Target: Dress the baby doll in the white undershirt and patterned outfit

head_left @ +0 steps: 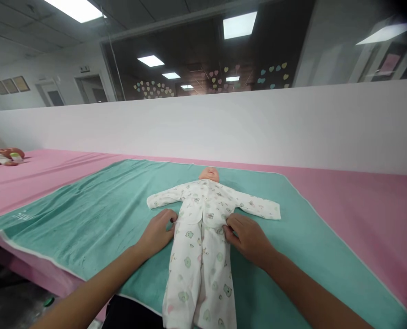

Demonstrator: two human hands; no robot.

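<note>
A baby doll lies on its back, its head [209,174] pointing away from me. It wears a white printed baby shirt [210,201] with both sleeves spread outward; the doll's hands do not show. White baby trousers [186,260] with green and pink animal prints cover its legs and run toward me past the lower picture edge. My left hand [158,232] pinches the trousers' left side at the waist, beside the shirt hem. At the opposite side of the waist, my right hand [247,237] has its fingers closed on the trousers' edge.
The doll rests on a teal towel [97,219] with white edging, spread over a pink table cover [354,205]. Far left lies another doll [11,153] beside a small green-and-white item [16,156]. A low white wall [203,128] with glass above borders the back.
</note>
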